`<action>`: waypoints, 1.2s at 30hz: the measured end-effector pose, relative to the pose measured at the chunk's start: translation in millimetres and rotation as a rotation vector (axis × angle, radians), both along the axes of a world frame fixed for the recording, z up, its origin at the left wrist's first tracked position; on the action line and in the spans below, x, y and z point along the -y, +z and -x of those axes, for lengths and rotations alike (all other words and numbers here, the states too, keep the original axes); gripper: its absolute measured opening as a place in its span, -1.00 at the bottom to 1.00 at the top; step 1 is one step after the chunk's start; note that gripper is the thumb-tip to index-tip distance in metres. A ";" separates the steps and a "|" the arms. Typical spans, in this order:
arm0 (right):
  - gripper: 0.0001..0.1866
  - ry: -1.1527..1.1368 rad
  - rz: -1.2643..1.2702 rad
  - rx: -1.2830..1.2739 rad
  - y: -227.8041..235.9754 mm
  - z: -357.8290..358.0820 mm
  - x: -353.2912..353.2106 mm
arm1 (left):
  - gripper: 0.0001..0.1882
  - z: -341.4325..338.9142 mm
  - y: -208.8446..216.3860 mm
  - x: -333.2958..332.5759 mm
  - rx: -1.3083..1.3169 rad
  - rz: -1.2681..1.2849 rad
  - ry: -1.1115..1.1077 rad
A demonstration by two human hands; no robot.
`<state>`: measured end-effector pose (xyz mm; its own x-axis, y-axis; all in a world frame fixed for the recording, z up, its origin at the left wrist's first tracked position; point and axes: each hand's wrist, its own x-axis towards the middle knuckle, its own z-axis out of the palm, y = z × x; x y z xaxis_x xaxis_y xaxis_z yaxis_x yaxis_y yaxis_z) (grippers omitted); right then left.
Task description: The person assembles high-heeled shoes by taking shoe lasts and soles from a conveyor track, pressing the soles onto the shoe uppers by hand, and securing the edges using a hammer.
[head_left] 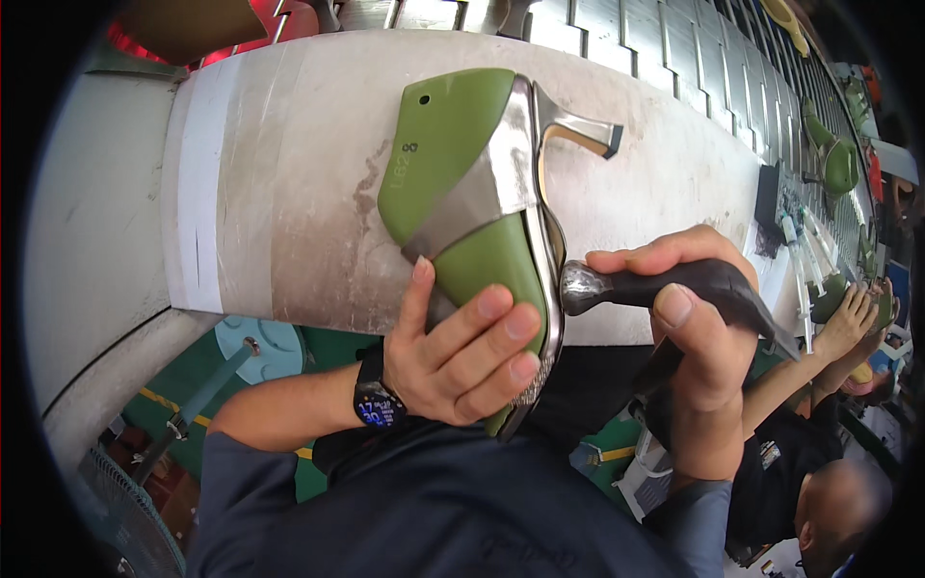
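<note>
A silver high-heeled shoe [508, 159] lies on its side on the worktable [318, 173], built around a green shoe last [453, 116]. Its heel [588, 130] points to the right. My left hand [462, 356] grips the toe end, with fingers spread over the green last and the silver edge. In my right hand [708, 328] is a shoemaker's hammer [583, 287], with a dark, wrapped-looking body. Its rounded metal face rests at or very close to the sole's edge, near the ball of the shoe. My left palm's contact is partly hidden.
Behind the table runs a slatted metal conveyor [617, 43], with another green last [838, 164] farther right. Syringe-like bottles [800, 250] stand at the table's right end. A co-worker [800, 462] sits at the right. A blue stool [260, 352] and a fan [125, 511] are at lower left.
</note>
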<state>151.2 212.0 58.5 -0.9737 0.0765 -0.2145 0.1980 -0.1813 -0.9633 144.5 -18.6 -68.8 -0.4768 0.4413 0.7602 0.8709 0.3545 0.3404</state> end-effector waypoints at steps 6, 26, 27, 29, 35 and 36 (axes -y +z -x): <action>-0.70 -0.022 -0.018 0.041 -2.6 34.7 2.0 | -0.51 -1.4 4.8 5.5 0.068 0.042 -0.088; -0.67 0.332 -0.321 0.274 23.3 71.7 -14.9 | -0.52 2.9 -0.4 3.3 -0.016 0.064 -0.076; -0.67 0.297 -0.286 0.264 24.2 63.5 -11.2 | -0.53 1.2 0.6 3.9 -0.002 0.063 -0.052; -0.67 0.231 -0.233 0.233 28.4 43.0 -4.0 | -0.55 4.2 -2.8 0.8 -0.044 0.022 -0.008; -0.71 0.289 -0.358 -0.314 17.3 -54.9 27.3 | -0.59 10.2 7.3 -1.5 -0.065 0.034 -0.020; -0.70 0.326 -0.372 -0.335 15.6 -64.4 36.5 | -0.59 11.8 6.6 -1.5 -0.080 0.032 -0.021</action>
